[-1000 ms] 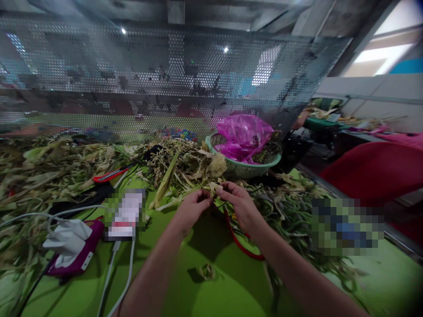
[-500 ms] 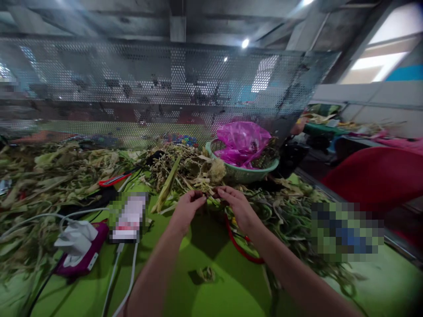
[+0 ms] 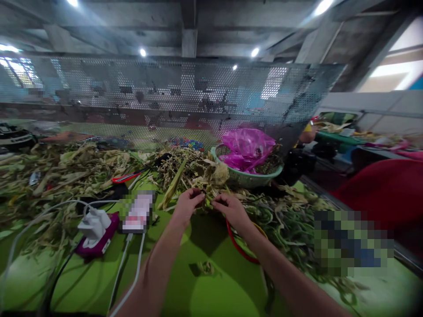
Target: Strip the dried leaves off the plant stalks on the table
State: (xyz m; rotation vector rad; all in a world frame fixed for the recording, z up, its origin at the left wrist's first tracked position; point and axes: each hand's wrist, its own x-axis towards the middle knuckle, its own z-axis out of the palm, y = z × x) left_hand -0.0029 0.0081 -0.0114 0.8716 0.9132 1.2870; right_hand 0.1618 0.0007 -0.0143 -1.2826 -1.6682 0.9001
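My left hand [image 3: 187,206] is pinched closed over the green tabletop [image 3: 211,297], thumb against the fingers. My right hand [image 3: 232,210] faces it, also pinched. Between the fingertips shows a pale yellow-green plant strip [image 3: 209,197]; its ends disappear into both grips. Just behind the hands lies a heap of dry plant scraps [image 3: 194,176] with a longer yellowish husk [image 3: 173,185] leaning out of it. A red hoop [image 3: 235,244] lies partly under my right forearm. Nearer me, a small curled scrap [image 3: 206,267] rests on the table.
A pale green basket [image 3: 246,178] holding a pink plastic bag [image 3: 247,147] stands behind. To the left are a phone [image 3: 139,213] on cables, a purple power block [image 3: 97,237] with white plugs, and a red cutter [image 3: 126,177]. Green strands [image 3: 294,233] spread on the right.
The camera view has shifted, so the surroundings sit lower and further right. My hands stay pinched close together, and the yellow-green strip between them shows more plainly.
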